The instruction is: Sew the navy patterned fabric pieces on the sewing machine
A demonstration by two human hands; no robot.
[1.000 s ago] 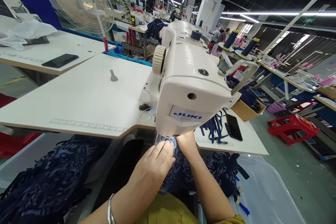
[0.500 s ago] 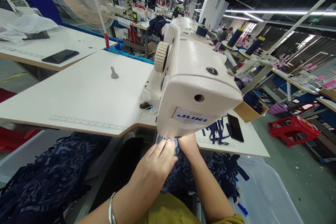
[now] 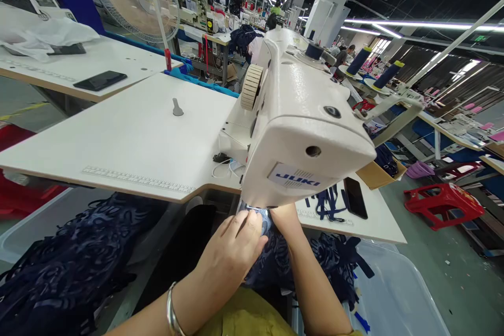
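The fingers (image 3: 246,224) of the left hand (image 3: 230,249), at the lower centre of the frame, lie close together on a patterned blue cloth (image 3: 271,254); whether they also pinch it, I cannot tell. The right hand (image 3: 286,220) is just beside them, its fingertips hidden under the sewing machine (image 3: 311,131), so their grip cannot be told. The cloth runs from beneath the machine's head down between the forearms. A silver bracelet (image 3: 171,308) rings the left wrist. Right of the machine, dark strips (image 3: 328,205) lie on the white table (image 3: 149,142) near a black phone (image 3: 356,198); on its left part lies a small grey metal piece (image 3: 178,110). A heap of dark patterned cloth (image 3: 71,257) fills the lower left, and a clear bin (image 3: 397,289) is at lower right. Farther out are a red stool (image 3: 444,203) at right, two thread spools (image 3: 359,61) at upper right and a fan (image 3: 134,0) at upper left.
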